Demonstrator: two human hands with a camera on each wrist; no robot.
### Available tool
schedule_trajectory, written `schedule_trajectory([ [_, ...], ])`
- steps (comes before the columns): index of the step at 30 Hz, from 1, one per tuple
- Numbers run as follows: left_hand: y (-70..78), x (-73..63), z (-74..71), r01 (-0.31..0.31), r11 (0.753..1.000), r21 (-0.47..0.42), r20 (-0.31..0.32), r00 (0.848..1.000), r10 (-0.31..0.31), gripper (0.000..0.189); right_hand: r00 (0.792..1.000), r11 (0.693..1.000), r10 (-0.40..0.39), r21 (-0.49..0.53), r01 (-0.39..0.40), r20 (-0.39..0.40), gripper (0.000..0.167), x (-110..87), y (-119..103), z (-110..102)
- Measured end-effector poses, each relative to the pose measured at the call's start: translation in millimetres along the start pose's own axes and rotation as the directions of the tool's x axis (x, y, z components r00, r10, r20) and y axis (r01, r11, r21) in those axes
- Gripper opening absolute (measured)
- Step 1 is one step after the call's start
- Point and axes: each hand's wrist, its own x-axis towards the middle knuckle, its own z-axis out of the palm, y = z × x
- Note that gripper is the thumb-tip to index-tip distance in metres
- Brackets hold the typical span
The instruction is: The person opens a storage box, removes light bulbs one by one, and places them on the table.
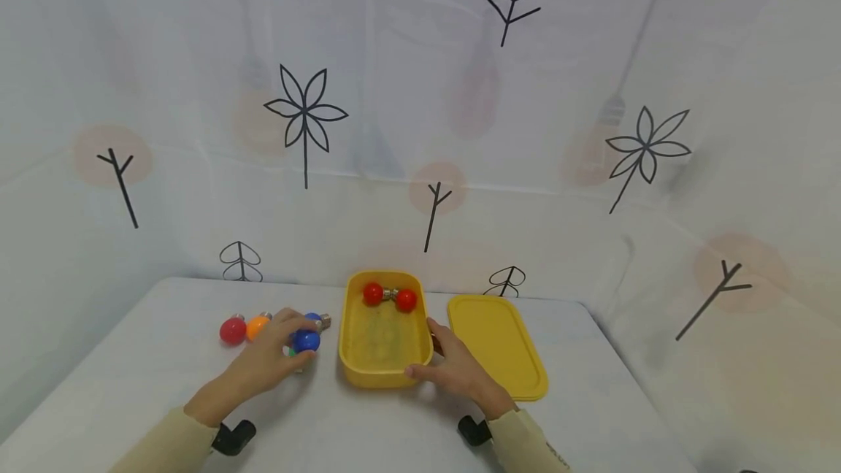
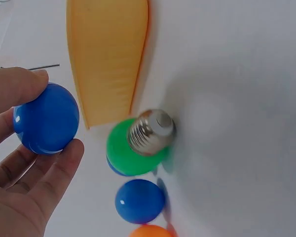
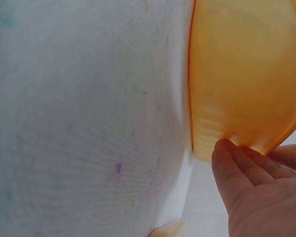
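Observation:
My left hand (image 1: 276, 349) pinches a blue light bulb (image 2: 48, 119) between thumb and fingertips, its base out of sight. Close by, a green bulb (image 2: 133, 148) shows its metal screw base, and another blue bulb (image 2: 140, 201) lies beside it. To the right stands a yellow rectangular container (image 1: 381, 379), with two red bulbs (image 1: 406, 301) at its far end, bases facing each other. My right hand (image 1: 460, 367) holds the container's near right corner, thumb at the front rim and fingers on the side wall (image 3: 237, 89).
A flat yellow lid (image 1: 496, 345) lies on the white table (image 1: 342, 436) to the right of the container. On the left are a red bulb (image 1: 233, 330) and an orange bulb (image 1: 257, 327). A patterned white cloth (image 1: 394, 130) hangs behind the table.

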Motion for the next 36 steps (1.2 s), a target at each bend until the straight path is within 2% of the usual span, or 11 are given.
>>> schedule_trajectory([
  [10, -21.9, -15.2, -8.7, 0.03, 0.999, 0.045, -0.082, 0.996, -0.027, 0.041, 1.0, 1.0, -0.012, 0.0, 0.012, -0.003, 0.104, -1.6, -1, 0],
  [18, -38.1, -23.3, -9.6, 0.034, 0.996, 0.081, -0.108, 0.994, -0.025, 0.04, 1.0, 1.0, -0.025, -0.004, 0.025, -0.002, 0.103, -1.7, -1, -1],
  [24, -45.8, -24.5, -6.4, 0.103, 0.992, 0.07, -0.059, 0.993, -0.099, 0.04, 1.0, 1.0, -0.011, -0.007, 0.011, -0.001, 0.103, -1.5, -1, 0],
  [30, -49.9, -21.5, -0.9, 0.193, 0.979, 0.069, -0.002, 0.981, -0.193, 0.042, 1.0, 1.0, -0.02, 0.001, 0.02, 0.0, 0.104, -0.7, 0, -1],
  [36, -51.3, -19.7, 1.9, 0.211, 0.974, 0.078, 0.019, 0.977, -0.213, 0.043, 0.999, 0.999, -0.035, 0.007, 0.035, 0.004, 0.103, 0.4, 2, -1],
])
